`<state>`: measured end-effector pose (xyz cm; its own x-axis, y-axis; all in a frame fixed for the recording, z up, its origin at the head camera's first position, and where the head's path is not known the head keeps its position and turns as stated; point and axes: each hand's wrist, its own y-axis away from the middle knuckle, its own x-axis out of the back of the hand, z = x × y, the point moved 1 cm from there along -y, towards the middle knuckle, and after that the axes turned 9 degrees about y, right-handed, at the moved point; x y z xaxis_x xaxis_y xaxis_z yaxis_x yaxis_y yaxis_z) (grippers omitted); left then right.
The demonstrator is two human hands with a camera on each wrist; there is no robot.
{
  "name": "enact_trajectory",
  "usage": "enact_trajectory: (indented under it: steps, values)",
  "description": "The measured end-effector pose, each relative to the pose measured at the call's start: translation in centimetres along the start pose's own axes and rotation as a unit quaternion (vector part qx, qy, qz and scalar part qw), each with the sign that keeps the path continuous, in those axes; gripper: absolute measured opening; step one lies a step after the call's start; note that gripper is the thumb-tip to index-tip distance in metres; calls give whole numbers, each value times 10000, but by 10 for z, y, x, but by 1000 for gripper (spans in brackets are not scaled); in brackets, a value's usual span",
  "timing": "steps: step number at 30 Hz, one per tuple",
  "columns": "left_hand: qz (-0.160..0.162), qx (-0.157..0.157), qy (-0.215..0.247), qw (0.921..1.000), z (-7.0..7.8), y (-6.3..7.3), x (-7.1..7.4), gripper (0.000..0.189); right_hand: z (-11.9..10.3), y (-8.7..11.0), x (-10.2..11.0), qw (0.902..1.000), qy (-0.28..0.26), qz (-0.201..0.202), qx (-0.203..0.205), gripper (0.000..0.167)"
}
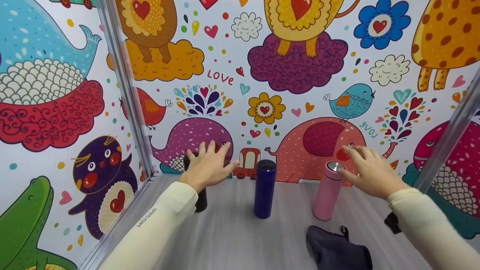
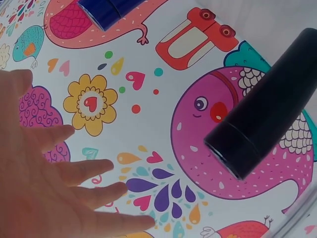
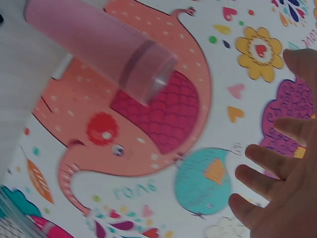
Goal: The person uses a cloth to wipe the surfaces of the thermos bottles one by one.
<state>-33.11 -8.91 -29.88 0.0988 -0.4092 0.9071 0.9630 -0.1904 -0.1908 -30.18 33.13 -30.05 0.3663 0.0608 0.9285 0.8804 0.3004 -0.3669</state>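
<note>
Three slim flasks stand upright on the grey table. My left hand [image 1: 210,165] is spread in front of the black flask [image 1: 201,200] and hides much of it in the head view. In the left wrist view, a gap shows between the left hand [image 2: 49,173] and the black flask [image 2: 267,104]. The dark blue flask [image 1: 264,191] stands in the middle, with neither hand on it. Beside the silver-topped lid of the pink flask [image 1: 327,195] is my right hand [image 1: 371,170], fingers spread. The right wrist view shows the pink flask [image 3: 94,42] apart from the right hand [image 3: 282,178].
A dark grey fabric item with a small loop [image 1: 337,247] lies on the table [image 1: 232,240] at the front right. A small black object [image 1: 393,223] is partly hidden by my right sleeve. Cartoon-printed walls [image 1: 225,93] with metal corner posts [image 1: 129,97] enclose the back and sides.
</note>
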Motion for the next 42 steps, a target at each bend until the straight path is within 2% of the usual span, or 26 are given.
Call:
enact_trajectory:
  steps: [2, 6, 9, 14, 17, 20, 24, 26, 28, 30, 35, 39, 42]
  values:
    - [-28, 22, -26, 10000, 0, -1, -1, 75, 2, 8, -16, 10000, -5, 72, -54, 71]
    - [-31, 38, -44, 10000, 1, -5, -3, 74, 7, 25, -53, 9996, -42, 283, -75, 49]
    - [-74, 43, -44, 10000, 1, -7, -4, 74, 9, 39, -82, 9996, -117, 155, -193, 33]
    - [-140, 114, -64, 9998, -3, -4, -4, 74, 3, 61, -123, 9961, -583, -590, -291, 29]
    - [-138, 116, -44, 9998, -6, -2, -5, 74, -3, 72, -141, 9879, -1131, -1060, -49, 32]
    - [-133, 95, -7, 9999, -9, -1, -7, 72, -9, 82, -159, 9752, -1473, -1652, 77, 42]
    - [-147, 139, -22, 9998, -13, 1, -11, 71, -16, 90, -185, 9587, -1249, -2548, -182, 60]
    - [-159, 152, -33, 9998, -15, 2, -14, 71, -18, 93, -196, 9512, -1163, -2828, -424, 64]
    - [-153, 153, -20, 9998, -16, 3, -17, 71, -18, 95, -203, 9455, -1162, -2968, -662, 65]
    - [-138, 131, 6, 9998, -18, 4, -20, 70, -17, 97, -206, 9484, -1217, -2861, -628, 62]
    - [-163, 178, 69, 9997, -21, 6, -26, 68, -10, 101, -202, 9611, -1222, -2479, -26, 51]
    - [-189, 199, 58, 9996, -23, 8, -29, 65, -9, 99, -193, 9568, -1453, -2519, -51, 36]
    - [-207, 156, 74, 9996, -26, 9, -30, 63, -6, 99, -183, 9528, -1768, -2466, -38, 33]
